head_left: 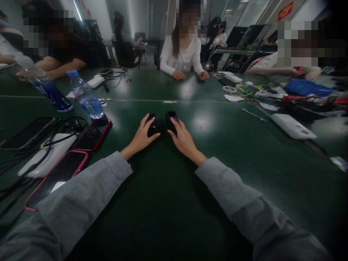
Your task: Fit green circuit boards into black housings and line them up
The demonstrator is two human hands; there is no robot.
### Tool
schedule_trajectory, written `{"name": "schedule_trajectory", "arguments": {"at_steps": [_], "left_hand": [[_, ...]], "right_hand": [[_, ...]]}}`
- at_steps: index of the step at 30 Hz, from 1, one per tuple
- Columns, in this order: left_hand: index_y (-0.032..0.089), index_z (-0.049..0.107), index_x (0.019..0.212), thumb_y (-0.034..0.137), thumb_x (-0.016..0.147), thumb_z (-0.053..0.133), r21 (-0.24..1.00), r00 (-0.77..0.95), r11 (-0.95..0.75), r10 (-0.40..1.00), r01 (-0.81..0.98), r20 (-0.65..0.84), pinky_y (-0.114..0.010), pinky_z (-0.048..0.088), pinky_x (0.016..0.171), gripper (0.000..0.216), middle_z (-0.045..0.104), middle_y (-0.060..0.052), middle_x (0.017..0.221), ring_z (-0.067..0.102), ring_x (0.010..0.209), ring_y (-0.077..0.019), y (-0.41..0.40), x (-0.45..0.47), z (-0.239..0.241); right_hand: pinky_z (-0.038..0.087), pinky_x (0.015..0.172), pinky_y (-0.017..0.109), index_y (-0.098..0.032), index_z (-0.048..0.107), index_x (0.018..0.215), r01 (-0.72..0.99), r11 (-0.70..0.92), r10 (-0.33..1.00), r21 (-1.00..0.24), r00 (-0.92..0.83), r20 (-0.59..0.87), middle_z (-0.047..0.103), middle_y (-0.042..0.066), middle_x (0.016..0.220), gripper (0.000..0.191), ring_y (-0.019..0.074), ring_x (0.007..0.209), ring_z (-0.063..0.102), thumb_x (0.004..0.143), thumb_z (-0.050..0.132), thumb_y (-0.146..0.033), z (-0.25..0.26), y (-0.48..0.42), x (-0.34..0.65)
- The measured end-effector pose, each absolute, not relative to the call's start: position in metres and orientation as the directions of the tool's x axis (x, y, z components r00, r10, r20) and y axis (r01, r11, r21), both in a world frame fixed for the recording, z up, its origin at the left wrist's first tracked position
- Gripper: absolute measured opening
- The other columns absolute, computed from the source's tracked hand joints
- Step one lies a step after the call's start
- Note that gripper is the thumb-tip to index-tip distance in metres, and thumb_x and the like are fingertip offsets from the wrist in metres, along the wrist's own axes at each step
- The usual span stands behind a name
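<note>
My left hand (141,137) grips a small black box-like device (151,124) that rests on the dark green table (168,203). A second, matching black device (171,119) stands a few centimetres to its right, with my right hand (183,139) closed around its near side. Both hands lie low on the table near its middle, and grey sleeves cover both forearms. What the devices are is too dark to make out.
Several phones (94,134) and a white power bank (49,154) with black cables lie at the left. Two water bottles (86,96) stand behind them. A white adapter (293,126), tools and wires lie at the right. Other people sit at the far side.
</note>
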State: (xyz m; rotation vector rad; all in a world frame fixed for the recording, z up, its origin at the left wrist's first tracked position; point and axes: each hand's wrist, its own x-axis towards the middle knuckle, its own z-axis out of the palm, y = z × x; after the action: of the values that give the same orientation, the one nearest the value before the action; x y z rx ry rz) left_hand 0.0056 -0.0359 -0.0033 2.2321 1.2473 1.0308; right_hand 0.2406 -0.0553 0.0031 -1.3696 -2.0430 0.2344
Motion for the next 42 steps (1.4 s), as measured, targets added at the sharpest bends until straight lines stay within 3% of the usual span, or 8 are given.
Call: {"name": "schedule_trajectory", "arguments": {"at_steps": [11, 25, 31, 38, 42], "left_hand": [[0.029, 0.036, 0.156, 0.06, 0.091, 0.065, 0.631, 0.341, -0.529, 0.849, 0.568, 0.404, -0.061, 0.028, 0.125, 0.078, 0.015, -0.013, 0.172, 0.021, 0.157, -0.0373, -0.037, 0.005, -0.001], [0.029, 0.036, 0.155, 0.055, 0.091, 0.068, 0.628, 0.342, -0.554, 0.832, 0.546, 0.437, -0.062, 0.028, 0.124, 0.076, 0.017, -0.013, 0.17, 0.022, 0.156, -0.0391, -0.035, 0.006, -0.005], [0.03, 0.024, 0.158, 0.047, 0.079, 0.081, 0.703, 0.163, -0.448, 0.885, 0.553, 0.436, -0.065, 0.035, 0.119, 0.099, 0.006, -0.015, 0.169, 0.027, 0.152, -0.0468, -0.042, 0.012, -0.005], [0.022, 0.033, 0.152, 0.026, 0.078, 0.077, 0.808, 0.081, -0.342, 0.934, 0.479, 0.347, -0.062, 0.039, 0.116, 0.087, 0.043, -0.017, 0.147, 0.046, 0.138, -0.0385, -0.036, 0.007, -0.008], [0.025, 0.038, 0.148, 0.015, 0.076, 0.07, 0.9, 0.044, -0.27, 0.962, 0.343, 0.271, -0.058, 0.044, 0.11, 0.08, 0.054, -0.013, 0.136, 0.056, 0.126, -0.0325, -0.03, 0.002, -0.007]], "right_hand": [[0.053, 0.104, 0.06, -0.022, 0.035, 0.159, 0.767, 0.433, 0.883, -0.473, -0.256, 0.394, 0.04, 0.019, 0.155, 0.061, 0.0393, 0.135, 0.052, 0.103, 0.044, -0.044, 0.0, -0.052, 0.242], [0.058, 0.092, 0.059, -0.021, 0.034, 0.158, 0.792, 0.411, 0.893, -0.452, -0.25, 0.375, 0.044, 0.021, 0.146, 0.063, 0.0388, 0.113, 0.063, 0.1, 0.048, -0.04, 0.003, -0.055, 0.239], [0.059, 0.089, 0.058, -0.02, 0.036, 0.156, 0.771, 0.438, 0.88, -0.462, -0.261, 0.398, 0.046, 0.021, 0.142, 0.062, 0.0366, 0.109, 0.063, 0.099, 0.049, -0.039, 0.003, -0.055, 0.24], [0.055, 0.096, 0.057, -0.021, 0.052, 0.143, 0.778, 0.433, 0.84, -0.455, -0.166, 0.516, 0.049, 0.018, 0.127, 0.055, 0.036, 0.117, 0.055, 0.088, 0.057, -0.025, 0.001, -0.053, 0.242], [0.052, 0.1, 0.056, -0.024, 0.061, 0.131, 0.678, 0.427, 0.85, -0.599, -0.075, 0.521, 0.055, 0.014, 0.123, 0.042, 0.0332, 0.117, 0.055, 0.089, 0.062, -0.029, -0.001, -0.047, 0.249]]}}
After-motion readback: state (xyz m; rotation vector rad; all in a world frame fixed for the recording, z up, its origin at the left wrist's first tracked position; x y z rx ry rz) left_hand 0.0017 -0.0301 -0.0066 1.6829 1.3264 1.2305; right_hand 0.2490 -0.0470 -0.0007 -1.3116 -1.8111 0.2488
